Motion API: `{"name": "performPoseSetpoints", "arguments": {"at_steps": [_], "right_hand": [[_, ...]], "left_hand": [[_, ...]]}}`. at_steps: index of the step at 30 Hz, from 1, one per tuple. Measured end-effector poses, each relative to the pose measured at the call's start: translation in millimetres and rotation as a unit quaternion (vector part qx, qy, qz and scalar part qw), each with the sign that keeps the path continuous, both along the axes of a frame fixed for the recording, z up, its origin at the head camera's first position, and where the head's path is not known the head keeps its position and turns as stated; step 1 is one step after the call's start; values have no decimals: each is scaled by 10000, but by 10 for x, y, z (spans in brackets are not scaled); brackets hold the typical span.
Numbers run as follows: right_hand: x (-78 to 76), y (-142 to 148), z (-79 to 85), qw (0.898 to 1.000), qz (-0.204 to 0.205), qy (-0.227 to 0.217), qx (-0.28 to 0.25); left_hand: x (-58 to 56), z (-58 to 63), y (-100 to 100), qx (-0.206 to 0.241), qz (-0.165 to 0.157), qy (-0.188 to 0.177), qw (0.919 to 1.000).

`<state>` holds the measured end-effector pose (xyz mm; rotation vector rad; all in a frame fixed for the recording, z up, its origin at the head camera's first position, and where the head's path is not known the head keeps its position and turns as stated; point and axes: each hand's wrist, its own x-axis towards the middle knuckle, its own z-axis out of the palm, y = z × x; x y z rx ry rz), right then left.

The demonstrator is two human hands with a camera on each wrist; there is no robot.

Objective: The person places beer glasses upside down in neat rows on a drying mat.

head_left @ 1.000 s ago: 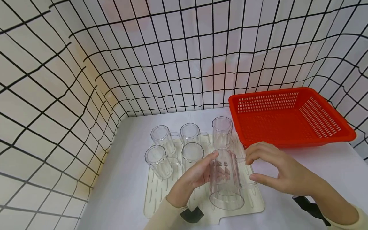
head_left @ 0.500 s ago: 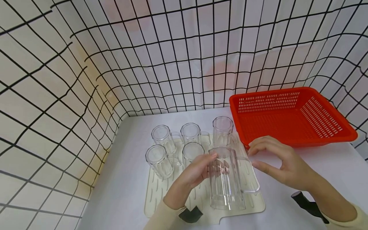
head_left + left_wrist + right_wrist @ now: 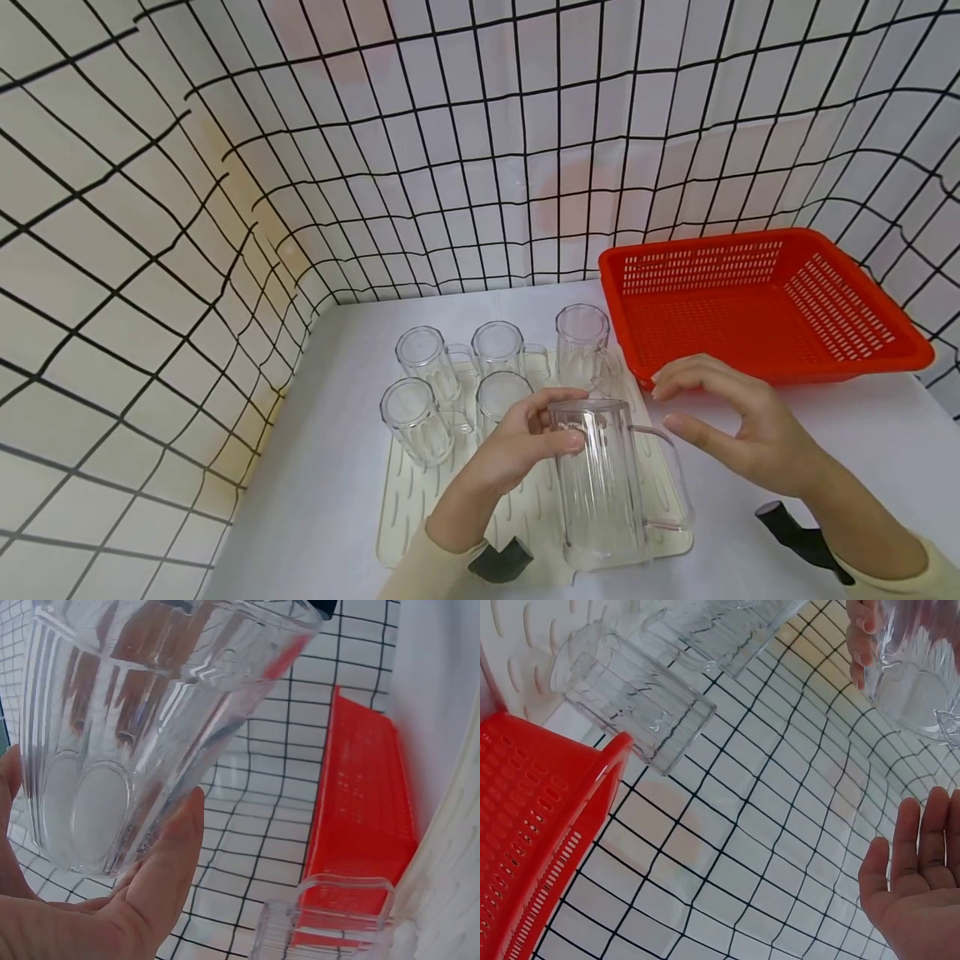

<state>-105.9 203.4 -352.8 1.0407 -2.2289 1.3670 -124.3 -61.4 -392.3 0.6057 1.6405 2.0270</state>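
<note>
My left hand (image 3: 517, 442) grips a clear glass mug (image 3: 603, 508) near its upper end, above the front of the cream ribbed mat (image 3: 416, 525). The mug's handle points right, toward my right hand (image 3: 738, 429). That right hand hovers apart from the handle, fingers gently bent and thumb spread, holding nothing. In the left wrist view, the thumb and fingers wrap the narrower end of the mug (image 3: 142, 742). The right wrist view shows the open right palm (image 3: 930, 877) below the held mug (image 3: 915, 682).
Several more clear mugs stand on and by the mat, including a front-left mug (image 3: 416, 425), a back-middle mug (image 3: 497, 350) and a back-right mug (image 3: 582, 337). A red perforated basket (image 3: 765, 367) sits at the back right. Black wire mesh (image 3: 480, 158) encloses the white table (image 3: 300, 500).
The held mug has tilted, so its lower opening no longer faces me, and its handle has swung into view. My left hand's grip has shifted around it. My right hand has drawn slightly right.
</note>
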Motion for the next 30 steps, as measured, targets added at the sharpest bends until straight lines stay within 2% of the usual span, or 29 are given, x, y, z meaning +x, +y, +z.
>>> {"name": "performPoseSetpoints", "arguments": {"at_steps": [3,10,14,24,30], "right_hand": [[1,-7,-40,9999,25,-43,-111],[-12,-14,-114,9998,37,29,-214],[-18,-15,-121,9998,72,-60,-193],[-44,-8,-203,9990,247,-247,-274],[-56,-15,-262,9985,212,-431,-259]], "left_hand": [[17,-9,-19,0,48,182,9998],[61,3,-33,243,-96,127,9996],[87,18,-43,296,-93,219,9993],[115,26,-68,-220,284,708,9968],[134,33,-65,-470,475,972,9930]]}}
